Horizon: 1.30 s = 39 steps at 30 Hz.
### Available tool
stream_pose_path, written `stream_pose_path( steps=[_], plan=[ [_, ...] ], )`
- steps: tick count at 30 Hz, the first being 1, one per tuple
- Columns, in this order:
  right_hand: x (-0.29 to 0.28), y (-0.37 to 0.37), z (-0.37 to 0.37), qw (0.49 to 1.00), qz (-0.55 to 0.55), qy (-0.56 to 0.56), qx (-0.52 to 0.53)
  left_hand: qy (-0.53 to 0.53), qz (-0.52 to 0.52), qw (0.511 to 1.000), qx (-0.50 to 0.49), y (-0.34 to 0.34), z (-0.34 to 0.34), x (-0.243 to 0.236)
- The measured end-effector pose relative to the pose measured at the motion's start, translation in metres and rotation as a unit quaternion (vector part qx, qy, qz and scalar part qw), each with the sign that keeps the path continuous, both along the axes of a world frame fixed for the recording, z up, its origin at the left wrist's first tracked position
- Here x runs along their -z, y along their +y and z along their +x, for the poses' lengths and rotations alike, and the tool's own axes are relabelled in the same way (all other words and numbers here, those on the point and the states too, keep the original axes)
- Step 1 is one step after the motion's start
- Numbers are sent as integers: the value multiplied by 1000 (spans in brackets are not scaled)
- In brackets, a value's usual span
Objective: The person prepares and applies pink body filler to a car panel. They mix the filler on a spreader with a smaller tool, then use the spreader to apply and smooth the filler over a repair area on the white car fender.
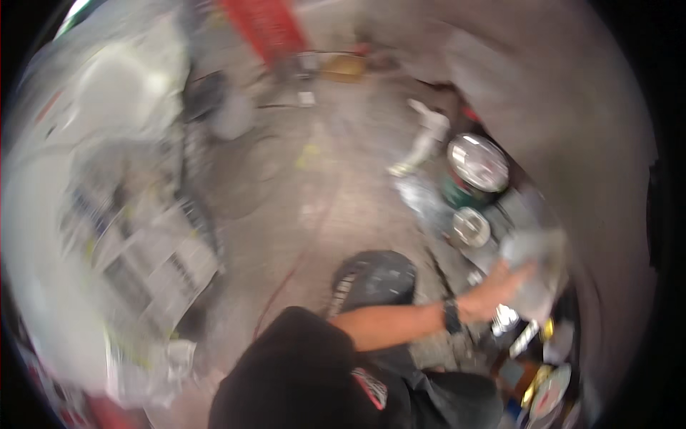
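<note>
My left hand (500,289), with a dark watch on the wrist, reaches across to the right onto a pale grey, blurred object (536,261), perhaps a sheet or container; its fingers are smeared, so their grip is unclear. Just beyond it sit a small round metal-topped can (471,227) and a larger green can (468,184) with a silver lid. Below the hand, more tins and bottles (543,393) crowd the right side. My right hand is not visible.
A pale body panel (93,93) with newspaper masking (153,268) fills the left. A grey bucket-like object (229,118), a red upright (264,28) and a crumpled white item (425,136) stand or lie around the concrete floor (321,179). A thin hose or cord runs along it.
</note>
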State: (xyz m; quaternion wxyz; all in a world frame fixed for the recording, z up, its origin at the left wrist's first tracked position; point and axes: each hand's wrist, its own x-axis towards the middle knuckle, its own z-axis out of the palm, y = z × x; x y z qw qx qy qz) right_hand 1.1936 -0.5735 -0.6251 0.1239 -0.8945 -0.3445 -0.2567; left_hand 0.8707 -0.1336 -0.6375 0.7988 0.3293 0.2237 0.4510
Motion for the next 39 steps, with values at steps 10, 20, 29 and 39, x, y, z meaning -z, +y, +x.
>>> stream_pose_path(
  steps=[10, 20, 29, 39],
  plan=[
    [-30, 1, 22, 963, 122, 198, 139, 73, -107, 991, 37, 12, -12, 14],
    [56, 21, 91, 938, -201, 234, 158, 137, -59, 985, 81, -4, -3, 12],
    [111, 38, 140, 916, -189, 310, 170, 134, -34, 985, 101, -9, -1, 16],
    [46, 42, 137, 873, -172, 427, 163, 120, -60, 984, 114, -11, 2, 20]
  ],
)
